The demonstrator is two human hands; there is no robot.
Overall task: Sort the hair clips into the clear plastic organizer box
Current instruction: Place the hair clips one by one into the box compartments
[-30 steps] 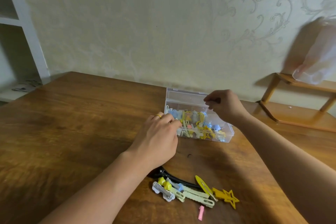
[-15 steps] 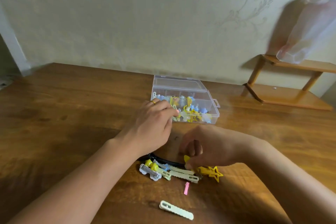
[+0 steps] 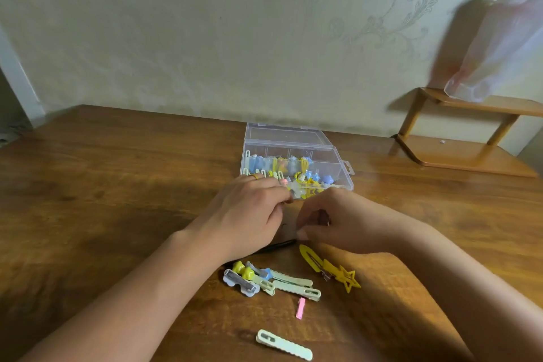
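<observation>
The clear organizer box stands open on the wooden table, lid laid back, with several blue, yellow and white clips inside. My left hand rests against its front left corner, fingers curled on the front edge. My right hand hovers just in front of the box, thumb and fingers pinched together above the end of a black clip; whether it holds anything is unclear. Loose clips lie nearer me: a yellow star clip, pale green clips, a white clip, a small pink clip, and a lone green clip.
A low wooden shelf stands on the table at the back right, with a plastic bag hanging above it. The wall runs right behind the box. A white shelf unit is at the far left.
My right hand came down from the box to the loose pile, touched the yellow star clip, then lifted off it. The star clip now lies further right. My left hand stayed at the box.
</observation>
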